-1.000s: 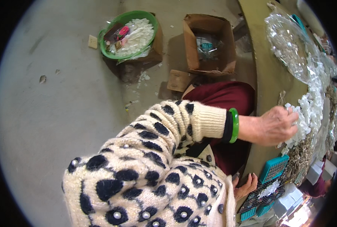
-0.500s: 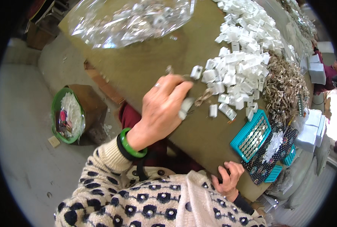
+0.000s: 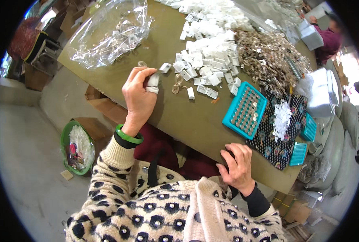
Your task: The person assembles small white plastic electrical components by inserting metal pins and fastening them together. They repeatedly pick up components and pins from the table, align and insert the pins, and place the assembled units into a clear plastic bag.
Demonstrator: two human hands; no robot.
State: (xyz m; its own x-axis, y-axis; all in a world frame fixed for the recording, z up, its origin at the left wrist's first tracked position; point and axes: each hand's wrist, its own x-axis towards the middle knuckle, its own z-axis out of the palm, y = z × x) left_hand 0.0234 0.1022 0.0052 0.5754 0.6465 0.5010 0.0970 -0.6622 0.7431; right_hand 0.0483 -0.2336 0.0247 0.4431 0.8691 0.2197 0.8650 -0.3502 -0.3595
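My left hand (image 3: 139, 92), with a green bangle at its wrist, hovers over the table's left part. Its fingers are curled together, with white (image 3: 152, 85) showing at the thumb side; whether this is a finger wrap or a held piece I cannot tell. Just beyond the fingertips is a small white plastic casing (image 3: 165, 67). A thin looped cord (image 3: 177, 86) lies to the right of this hand, beside another white casing (image 3: 190, 93). My right hand (image 3: 236, 166) rests at the table's near edge, fingers apart and holding nothing.
White casings (image 3: 211, 54) form a large heap beside a tangle of cords (image 3: 264, 56). A teal tray (image 3: 244, 111) holds rows of round metal pieces. White bits (image 3: 282, 117) lie on patterned cloth (image 3: 273, 147). A clear bag (image 3: 111, 40) sits far left; a person (image 3: 328, 40) works far right.
The view has shifted, bringing more of the table's right side into sight. My left hand stays closed near the looped cord; the fingers of my right hand are more spread.
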